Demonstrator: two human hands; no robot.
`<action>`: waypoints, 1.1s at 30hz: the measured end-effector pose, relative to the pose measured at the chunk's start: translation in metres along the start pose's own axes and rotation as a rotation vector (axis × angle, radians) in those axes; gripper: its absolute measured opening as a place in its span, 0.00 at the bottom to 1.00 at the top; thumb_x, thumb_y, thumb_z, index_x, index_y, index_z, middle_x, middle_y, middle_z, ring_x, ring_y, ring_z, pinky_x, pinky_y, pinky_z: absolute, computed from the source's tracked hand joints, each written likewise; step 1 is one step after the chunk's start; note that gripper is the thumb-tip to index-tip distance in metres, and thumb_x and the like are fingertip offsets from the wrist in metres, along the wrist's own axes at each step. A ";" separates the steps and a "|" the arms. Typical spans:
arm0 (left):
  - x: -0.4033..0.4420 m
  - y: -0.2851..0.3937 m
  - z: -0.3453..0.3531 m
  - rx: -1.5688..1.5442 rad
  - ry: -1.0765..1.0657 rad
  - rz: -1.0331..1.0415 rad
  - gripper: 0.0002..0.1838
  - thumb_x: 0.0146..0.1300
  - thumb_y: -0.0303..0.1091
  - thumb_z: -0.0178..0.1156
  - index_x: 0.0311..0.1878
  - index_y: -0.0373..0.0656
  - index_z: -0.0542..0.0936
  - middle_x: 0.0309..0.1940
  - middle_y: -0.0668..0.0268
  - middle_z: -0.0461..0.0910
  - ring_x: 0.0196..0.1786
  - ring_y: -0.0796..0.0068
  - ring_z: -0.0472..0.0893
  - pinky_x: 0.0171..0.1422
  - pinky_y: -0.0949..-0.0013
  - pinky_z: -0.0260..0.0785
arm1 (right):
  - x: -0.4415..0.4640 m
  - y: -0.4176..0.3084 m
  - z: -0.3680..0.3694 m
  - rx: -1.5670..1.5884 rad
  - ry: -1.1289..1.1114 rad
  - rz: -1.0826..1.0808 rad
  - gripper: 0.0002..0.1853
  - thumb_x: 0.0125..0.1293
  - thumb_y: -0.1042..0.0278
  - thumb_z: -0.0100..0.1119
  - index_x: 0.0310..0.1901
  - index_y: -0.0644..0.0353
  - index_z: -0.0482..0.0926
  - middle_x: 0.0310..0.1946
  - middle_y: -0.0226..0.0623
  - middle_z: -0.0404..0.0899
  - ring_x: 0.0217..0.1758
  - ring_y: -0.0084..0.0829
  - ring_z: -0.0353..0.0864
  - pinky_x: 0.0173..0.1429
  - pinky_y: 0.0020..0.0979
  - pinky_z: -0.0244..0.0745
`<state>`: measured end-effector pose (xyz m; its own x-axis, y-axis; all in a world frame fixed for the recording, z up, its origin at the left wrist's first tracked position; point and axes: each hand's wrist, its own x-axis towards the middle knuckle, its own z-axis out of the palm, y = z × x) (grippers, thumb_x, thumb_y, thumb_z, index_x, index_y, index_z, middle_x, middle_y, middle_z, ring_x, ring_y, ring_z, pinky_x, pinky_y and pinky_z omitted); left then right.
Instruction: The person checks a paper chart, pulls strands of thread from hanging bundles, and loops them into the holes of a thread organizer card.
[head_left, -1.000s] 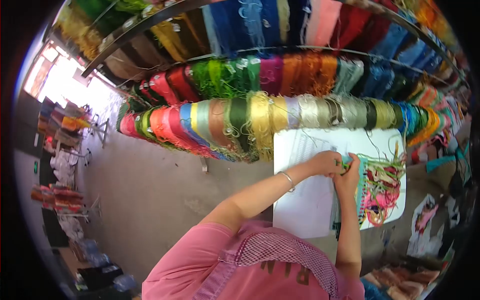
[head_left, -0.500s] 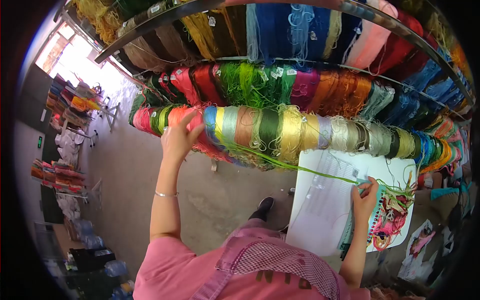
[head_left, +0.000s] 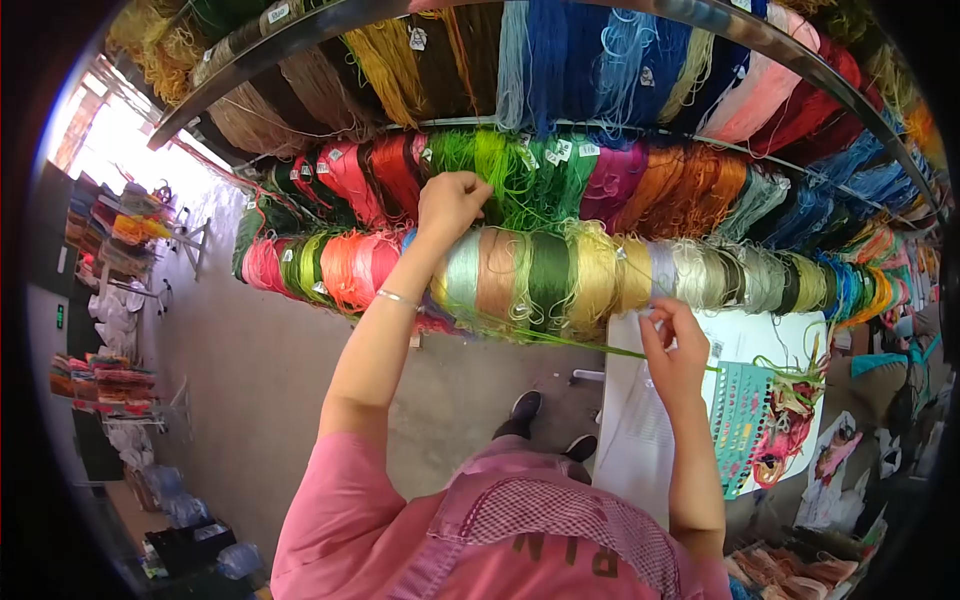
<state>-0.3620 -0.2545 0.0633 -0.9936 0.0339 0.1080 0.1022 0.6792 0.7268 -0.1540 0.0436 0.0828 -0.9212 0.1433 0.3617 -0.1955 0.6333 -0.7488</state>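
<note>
My left hand [head_left: 452,205] is at the bright green skeins [head_left: 505,175] on the middle rack, its fingers pressed together; what they hold is too small to make out. Over the top edge of the white board, my right hand [head_left: 674,350] has its thumb and fingertips curled close, with nothing clearly visible between them. A green strand [head_left: 590,345] runs below the front row of skeins [head_left: 548,275] toward the teal card with holes [head_left: 740,425]. Loose pink and red threads [head_left: 788,430] hang at the card's right side.
Blue and brown skeins [head_left: 560,60] hang from a curved metal rail [head_left: 350,30] above. At the far left stand more racks of yarn [head_left: 105,385] and plastic bags [head_left: 165,490]. Bags [head_left: 835,470] lie at the lower right. My shoes [head_left: 525,405] show on the floor.
My left hand has moved from the board to the front row's left part, then up and right to the green skeins. My right hand has left the card and moved up and left.
</note>
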 end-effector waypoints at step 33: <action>-0.009 0.002 0.003 -1.036 -0.333 -0.199 0.11 0.65 0.32 0.61 0.44 0.34 0.86 0.32 0.68 0.84 0.36 0.83 0.77 0.43 0.77 0.66 | 0.118 -0.035 0.162 1.229 -0.304 0.496 0.11 0.70 0.70 0.57 0.47 0.70 0.78 0.39 0.43 0.83 0.39 0.30 0.85 0.47 0.29 0.83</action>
<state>-0.3525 -0.2513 0.0622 -0.9444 0.2932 -0.1488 -0.2240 -0.2427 0.9439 -0.3104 -0.0845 0.0620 -0.9876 -0.1174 -0.1043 0.1516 -0.5395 -0.8282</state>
